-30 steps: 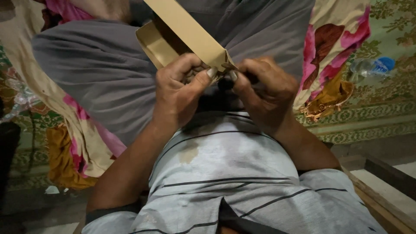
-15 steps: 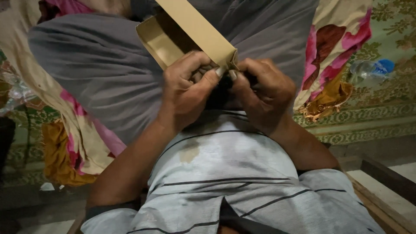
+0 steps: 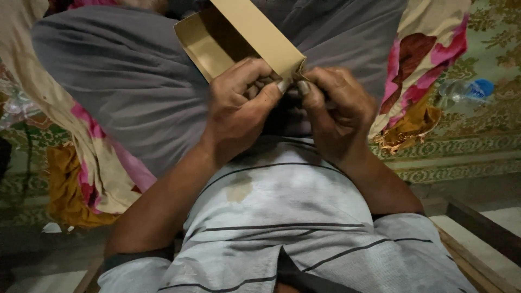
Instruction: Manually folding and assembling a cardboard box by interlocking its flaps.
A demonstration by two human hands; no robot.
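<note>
Brown card box, partly folded, held over the lap against the grey cloth — its near corner lies between the two hands, its open tray side faces left. Left hand: fingers curled shut on the box's near edge, thumb pressed toward the corner. Right hand: thumb and forefinger pinched together on the same corner, where a small flap or tab appears to be worked; the tab itself is too hidden to tell. To do this fold well, the left hand should judgeably hold the wall steady while the right creases the tab flat and square — a skewed pinch could tear the thin card. Below the hands, a striped shirt. Around the lap, flowered fabric over a green patterned mat; a clear bottle with a blue cap lies near the mat's right edge.
</note>
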